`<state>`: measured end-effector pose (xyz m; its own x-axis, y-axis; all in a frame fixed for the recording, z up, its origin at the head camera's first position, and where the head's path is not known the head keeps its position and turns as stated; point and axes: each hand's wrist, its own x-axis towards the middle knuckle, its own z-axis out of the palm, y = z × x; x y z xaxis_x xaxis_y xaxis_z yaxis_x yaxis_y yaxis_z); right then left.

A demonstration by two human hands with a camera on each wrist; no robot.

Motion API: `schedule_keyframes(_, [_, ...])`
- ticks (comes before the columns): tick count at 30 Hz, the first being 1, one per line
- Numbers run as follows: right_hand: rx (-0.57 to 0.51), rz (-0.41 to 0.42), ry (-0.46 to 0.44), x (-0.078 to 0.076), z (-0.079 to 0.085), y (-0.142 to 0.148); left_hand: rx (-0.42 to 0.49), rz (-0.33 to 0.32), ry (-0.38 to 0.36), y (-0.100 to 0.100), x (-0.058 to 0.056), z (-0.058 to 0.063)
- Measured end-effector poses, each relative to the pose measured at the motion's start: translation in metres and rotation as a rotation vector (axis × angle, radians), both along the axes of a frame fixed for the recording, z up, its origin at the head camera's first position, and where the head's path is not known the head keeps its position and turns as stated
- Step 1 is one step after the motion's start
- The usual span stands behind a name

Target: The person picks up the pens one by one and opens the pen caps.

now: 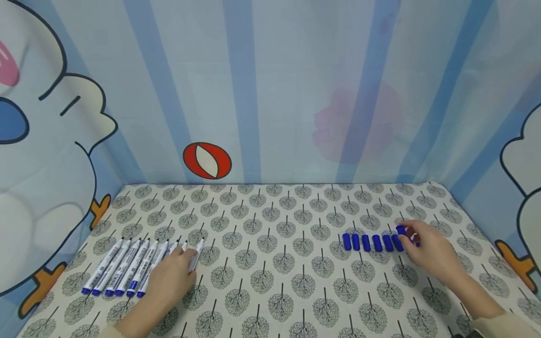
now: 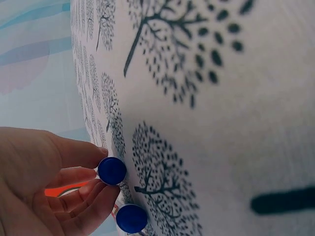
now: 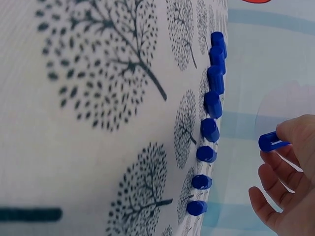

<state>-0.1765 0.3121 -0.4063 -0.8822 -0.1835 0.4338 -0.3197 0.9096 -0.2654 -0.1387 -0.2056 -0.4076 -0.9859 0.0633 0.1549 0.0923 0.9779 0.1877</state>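
Observation:
On the left of the table, uncapped white markers (image 1: 122, 272) with blue ends lie side by side, black tips pointing away. My left hand (image 1: 171, 277) is over the right end of that row, pinching the rightmost marker (image 1: 198, 251) between thumb and fingers. Its round blue end (image 2: 112, 170) shows in the left wrist view, with a neighbouring marker's end (image 2: 131, 218) below. On the right, my right hand (image 1: 433, 251) pinches a blue marker cap (image 3: 270, 141) by its clip side, raised above the table. Several more blue caps (image 1: 366, 243) form a row beneath and left of it.
A white tablecloth (image 1: 283, 281) with dark tree prints covers the table. Behind it hangs a blue-striped curtain (image 1: 279, 94) with cartoon figures, which also runs along both sides. A wide stretch of cloth lies between the markers and the caps.

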Motion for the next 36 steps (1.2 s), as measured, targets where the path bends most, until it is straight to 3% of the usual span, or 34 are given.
schedule_keyframes(18, [-0.036, -0.052, -0.051, 0.0, 0.001, 0.028, -0.051, -0.008, 0.008, -0.001, 0.006, 0.002])
schedule_keyframes(29, [-0.049, -0.13, -0.071, -0.013, -0.023, 0.057, -0.047, 0.024, -0.068, -0.005, 0.01, 0.003])
schedule_keyframes(36, [-0.018, -0.174, -0.1, -0.025, -0.043, 0.084, -0.043, 0.019, -0.062, -0.004, 0.011, 0.004])
